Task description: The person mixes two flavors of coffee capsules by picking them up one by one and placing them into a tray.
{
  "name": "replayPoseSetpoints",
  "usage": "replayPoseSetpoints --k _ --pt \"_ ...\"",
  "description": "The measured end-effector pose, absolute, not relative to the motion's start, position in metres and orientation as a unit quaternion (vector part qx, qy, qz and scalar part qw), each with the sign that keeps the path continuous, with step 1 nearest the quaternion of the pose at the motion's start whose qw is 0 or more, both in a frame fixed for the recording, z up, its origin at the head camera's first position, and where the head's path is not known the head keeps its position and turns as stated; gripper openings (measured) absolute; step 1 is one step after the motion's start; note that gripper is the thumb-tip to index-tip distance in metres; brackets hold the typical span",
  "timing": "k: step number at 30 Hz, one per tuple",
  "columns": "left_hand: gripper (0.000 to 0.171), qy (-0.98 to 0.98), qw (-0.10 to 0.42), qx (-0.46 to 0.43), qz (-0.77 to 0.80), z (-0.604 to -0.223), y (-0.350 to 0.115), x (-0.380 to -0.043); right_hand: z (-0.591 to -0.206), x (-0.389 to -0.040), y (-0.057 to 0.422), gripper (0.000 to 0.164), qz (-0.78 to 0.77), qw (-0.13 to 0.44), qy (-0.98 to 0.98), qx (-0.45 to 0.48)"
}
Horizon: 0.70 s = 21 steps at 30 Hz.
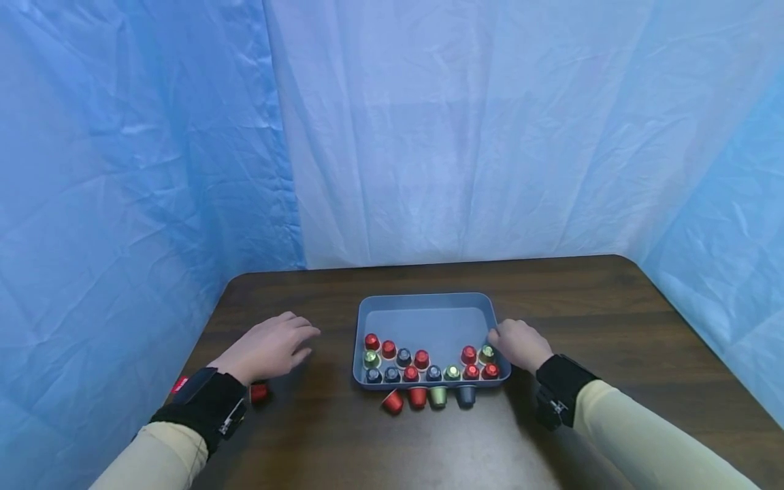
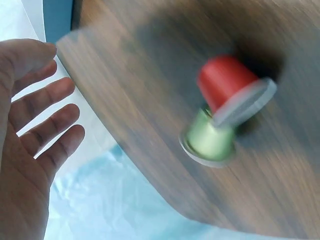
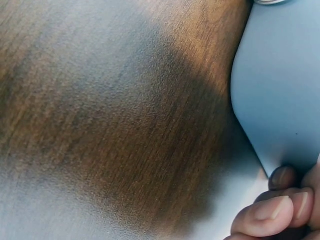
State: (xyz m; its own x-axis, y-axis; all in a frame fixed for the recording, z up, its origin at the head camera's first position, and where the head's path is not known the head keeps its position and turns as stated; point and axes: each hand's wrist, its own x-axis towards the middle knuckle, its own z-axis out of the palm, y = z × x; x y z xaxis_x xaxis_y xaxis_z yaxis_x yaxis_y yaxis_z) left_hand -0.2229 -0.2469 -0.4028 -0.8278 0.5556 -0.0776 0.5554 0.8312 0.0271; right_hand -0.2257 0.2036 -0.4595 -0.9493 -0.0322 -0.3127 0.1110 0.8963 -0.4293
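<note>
A blue-grey tray (image 1: pixel 422 327) holds several red, green and dark blue coffee capsules, mostly rows along its near side. My right hand (image 1: pixel 519 344) is at the tray's right rim; in the right wrist view its curled fingers (image 3: pixel 267 215) grip the tray edge (image 3: pixel 250 142). My left hand (image 1: pixel 272 346) hovers over the table left of the tray, fingers extended, holding nothing. Below it in the left wrist view, a red capsule (image 2: pixel 230 87) and a green capsule (image 2: pixel 210 140) appear blurred. In the head view a red capsule (image 1: pixel 258 393) shows beside the left wrist.
Outside the tray's front wall lie a tilted red capsule (image 1: pixel 393 401), another red capsule (image 1: pixel 418 398), a green capsule (image 1: pixel 437 397) and a dark blue capsule (image 1: pixel 465 396). Blue sheeting (image 1: pixel 147 170) and white sheeting (image 1: pixel 459 136) surround the brown wooden table (image 1: pixel 343 449).
</note>
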Motion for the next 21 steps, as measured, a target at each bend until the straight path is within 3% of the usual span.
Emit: replayPoseSetpoints --k 12,21 --pt "0.036 0.958 0.086 0.274 -0.021 -0.405 -0.295 -0.209 -0.460 -0.225 0.204 0.034 -0.227 0.154 0.962 0.019" --pt "0.038 0.959 0.101 0.265 -0.017 -0.409 -0.303 -0.200 -0.463 -0.226 0.204 0.035 -0.227 0.153 0.962 0.020"
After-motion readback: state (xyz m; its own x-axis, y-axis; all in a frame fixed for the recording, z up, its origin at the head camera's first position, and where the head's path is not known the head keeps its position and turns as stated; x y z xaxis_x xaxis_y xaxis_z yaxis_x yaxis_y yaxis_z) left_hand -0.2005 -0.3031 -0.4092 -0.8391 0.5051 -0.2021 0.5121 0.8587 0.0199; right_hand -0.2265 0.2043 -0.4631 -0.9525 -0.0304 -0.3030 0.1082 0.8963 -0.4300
